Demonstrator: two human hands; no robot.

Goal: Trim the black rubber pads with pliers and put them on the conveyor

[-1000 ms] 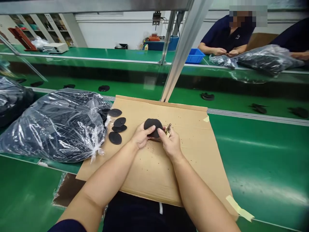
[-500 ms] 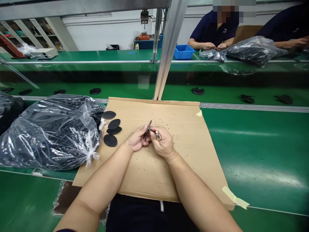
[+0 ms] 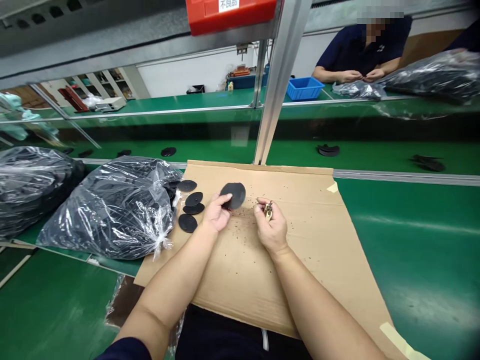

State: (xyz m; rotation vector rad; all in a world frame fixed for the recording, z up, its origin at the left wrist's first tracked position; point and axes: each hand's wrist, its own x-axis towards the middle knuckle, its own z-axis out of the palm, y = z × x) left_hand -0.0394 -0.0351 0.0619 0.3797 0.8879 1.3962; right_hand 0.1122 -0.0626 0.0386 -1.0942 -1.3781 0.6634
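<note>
My left hand holds a flat, round black rubber disc by its lower edge, above the cardboard sheet. My right hand is curled around a small brass-coloured cutting tool, and its exact form is partly hidden by my fingers. The two hands stand a little apart, with the tool not touching the disc. Several matching black discs lie on the cardboard to the left of my left hand. Dark crumbs are scattered over the cardboard below the held disc.
A clear plastic bag of black parts lies against the cardboard's left side, with a second bag beyond it. Green conveyor belt surrounds the sheet. Behind a metal post, a co-worker works with a bag and blue crate.
My hands have moved apart, and the disc now shows flat in my left hand instead of edge-on. The view has swung slightly, bringing a red bin into sight at the top.
</note>
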